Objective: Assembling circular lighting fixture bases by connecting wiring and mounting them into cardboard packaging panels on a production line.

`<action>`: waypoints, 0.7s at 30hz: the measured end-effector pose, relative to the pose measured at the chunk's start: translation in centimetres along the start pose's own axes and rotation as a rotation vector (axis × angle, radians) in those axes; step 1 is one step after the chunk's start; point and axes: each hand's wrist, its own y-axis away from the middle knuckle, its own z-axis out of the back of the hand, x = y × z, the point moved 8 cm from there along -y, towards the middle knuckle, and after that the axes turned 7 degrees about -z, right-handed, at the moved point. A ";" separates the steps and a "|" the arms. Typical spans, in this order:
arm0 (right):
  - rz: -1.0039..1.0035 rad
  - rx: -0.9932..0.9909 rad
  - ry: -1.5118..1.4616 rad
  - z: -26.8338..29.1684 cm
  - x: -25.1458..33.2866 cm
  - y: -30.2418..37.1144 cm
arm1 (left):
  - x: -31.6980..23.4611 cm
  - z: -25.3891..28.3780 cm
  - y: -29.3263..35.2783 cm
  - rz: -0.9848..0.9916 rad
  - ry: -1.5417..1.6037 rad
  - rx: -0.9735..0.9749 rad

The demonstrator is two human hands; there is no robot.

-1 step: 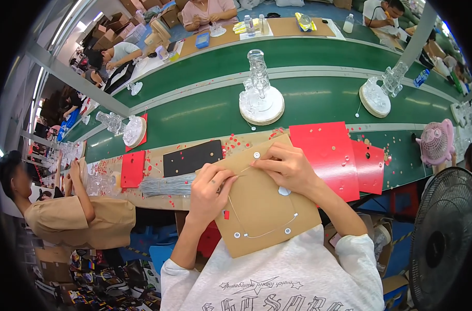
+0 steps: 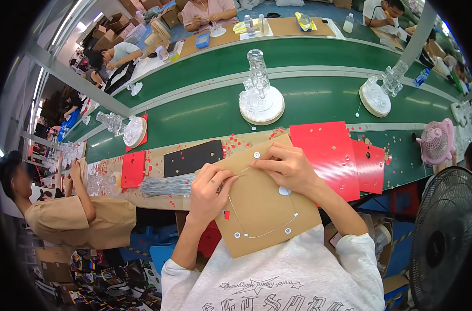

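Observation:
A brown cardboard sheet [image 2: 264, 207] leans tilted against my body at the table edge. A thin pale cord [image 2: 267, 234] runs in a loop over it, with small white tabs along its lower stretch. Several white round fasteners [image 2: 287, 231] sit on the board. My left hand [image 2: 210, 189] is closed at the board's upper left, thumb and finger pinching the cord. My right hand [image 2: 287, 165] pinches the cord a little to the right, beside the top fastener [image 2: 256, 155]. A white piece [image 2: 284, 191] shows below my right hand, and a small red bit [image 2: 226, 214] lies near the left edge.
A bundle of grey wires [image 2: 166, 185] and a black panel [image 2: 193, 158] lie to the left; red sheets [image 2: 324, 155] lie right. Clear figures on round bases [image 2: 262, 106] stand on the green conveyor [image 2: 194, 111]. A black fan [image 2: 440, 243] stands at right; a co-worker [image 2: 80, 220] is at left.

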 end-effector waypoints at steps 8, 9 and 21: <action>0.085 0.103 0.053 -0.5 1.0 0.0 | -1.1 -0.9 -0.5 -0.001 0.025 -0.022; 0.088 0.100 0.051 -0.5 0.9 0.1 | -0.4 -0.8 -0.4 0.102 0.085 -0.034; 0.098 0.095 0.102 0.8 0.6 0.0 | -1.6 -1.2 -1.1 -0.064 -0.063 -0.037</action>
